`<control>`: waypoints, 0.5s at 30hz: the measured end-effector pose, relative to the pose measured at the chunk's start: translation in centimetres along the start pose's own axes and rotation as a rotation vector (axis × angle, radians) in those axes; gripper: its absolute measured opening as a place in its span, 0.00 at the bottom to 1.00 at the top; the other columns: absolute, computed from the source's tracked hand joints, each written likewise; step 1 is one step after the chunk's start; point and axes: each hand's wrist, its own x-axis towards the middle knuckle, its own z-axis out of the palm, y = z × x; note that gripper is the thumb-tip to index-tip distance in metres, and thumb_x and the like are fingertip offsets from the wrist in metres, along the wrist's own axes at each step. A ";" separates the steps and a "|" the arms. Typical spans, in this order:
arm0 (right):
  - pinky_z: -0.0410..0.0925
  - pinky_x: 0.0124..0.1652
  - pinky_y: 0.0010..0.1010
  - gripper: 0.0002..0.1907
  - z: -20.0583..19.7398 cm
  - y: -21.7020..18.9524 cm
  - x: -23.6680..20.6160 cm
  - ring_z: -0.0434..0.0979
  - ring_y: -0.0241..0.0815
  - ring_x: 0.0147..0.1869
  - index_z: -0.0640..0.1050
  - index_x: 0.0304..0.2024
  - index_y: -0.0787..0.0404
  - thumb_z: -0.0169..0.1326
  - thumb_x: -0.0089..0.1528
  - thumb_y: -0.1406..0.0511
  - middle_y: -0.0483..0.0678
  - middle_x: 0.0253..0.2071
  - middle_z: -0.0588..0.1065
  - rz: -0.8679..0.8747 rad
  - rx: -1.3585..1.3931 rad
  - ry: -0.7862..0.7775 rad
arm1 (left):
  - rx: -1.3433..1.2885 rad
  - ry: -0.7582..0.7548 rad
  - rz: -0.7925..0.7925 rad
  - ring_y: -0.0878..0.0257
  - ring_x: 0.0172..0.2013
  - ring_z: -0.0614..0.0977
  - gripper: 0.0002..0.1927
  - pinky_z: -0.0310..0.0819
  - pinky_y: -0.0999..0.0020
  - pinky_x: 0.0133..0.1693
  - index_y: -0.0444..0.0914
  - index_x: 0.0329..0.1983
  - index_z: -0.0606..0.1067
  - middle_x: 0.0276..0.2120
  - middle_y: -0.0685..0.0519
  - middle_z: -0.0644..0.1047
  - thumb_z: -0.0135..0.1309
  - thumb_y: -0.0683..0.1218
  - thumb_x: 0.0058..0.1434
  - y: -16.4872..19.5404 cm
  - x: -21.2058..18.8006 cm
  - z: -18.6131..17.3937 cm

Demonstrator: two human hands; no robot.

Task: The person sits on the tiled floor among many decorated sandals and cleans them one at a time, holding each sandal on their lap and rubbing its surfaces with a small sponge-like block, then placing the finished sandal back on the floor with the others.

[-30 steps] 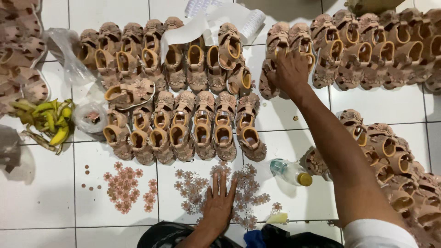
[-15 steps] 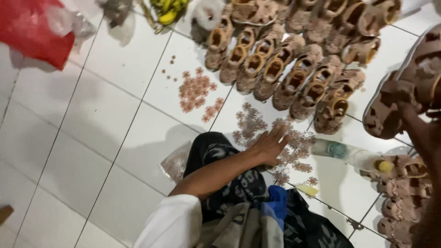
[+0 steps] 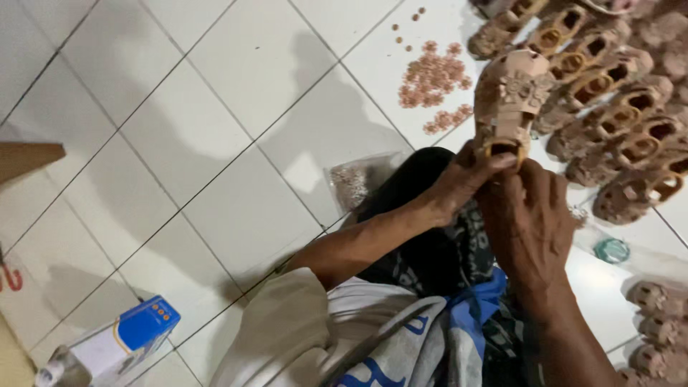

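One small tan sandal [image 3: 506, 100] is up over your lap, your left hand [image 3: 464, 180] and right hand [image 3: 529, 215] both clenched on its heel end; rows of sandals [image 3: 616, 107] (and loose flower trims [image 3: 433, 75]) wait on the tiled floor [image 3: 215, 143], so much seems left.

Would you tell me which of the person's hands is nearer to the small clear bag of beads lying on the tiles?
Left. The left hand, gripping the pink sandal, sits just right of the clear bag; the right hand, also on the sandal, lies farther right.
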 end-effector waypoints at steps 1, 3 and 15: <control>0.72 0.52 0.45 0.28 0.4 -2.2 0.8 0.75 0.60 0.58 0.73 0.63 0.62 0.66 0.63 0.63 0.56 0.62 0.71 -0.056 0.085 0.000 | -0.058 0.014 -0.071 0.47 0.50 0.75 0.40 0.68 0.45 0.50 0.35 0.72 0.61 0.53 0.38 0.74 0.59 0.58 0.63 1.7 -1.3 -3.3; 0.71 0.53 0.46 0.34 0.6 -6.0 1.7 0.75 0.63 0.60 0.71 0.65 0.63 0.66 0.59 0.61 0.59 0.67 0.69 -0.159 0.247 -0.007 | 0.001 0.075 0.004 0.50 0.46 0.78 0.36 0.72 0.51 0.47 0.36 0.73 0.62 0.50 0.40 0.77 0.55 0.55 0.65 4.7 -3.0 -9.9; 0.71 0.58 0.45 0.27 0.7 -9.5 1.8 0.76 0.58 0.64 0.76 0.63 0.62 0.65 0.63 0.61 0.57 0.67 0.73 -0.045 0.248 -0.191 | -0.222 0.807 0.181 0.60 0.40 0.81 0.16 0.79 0.61 0.40 0.39 0.49 0.75 0.41 0.53 0.78 0.51 0.54 0.66 11.0 -21.1 -41.1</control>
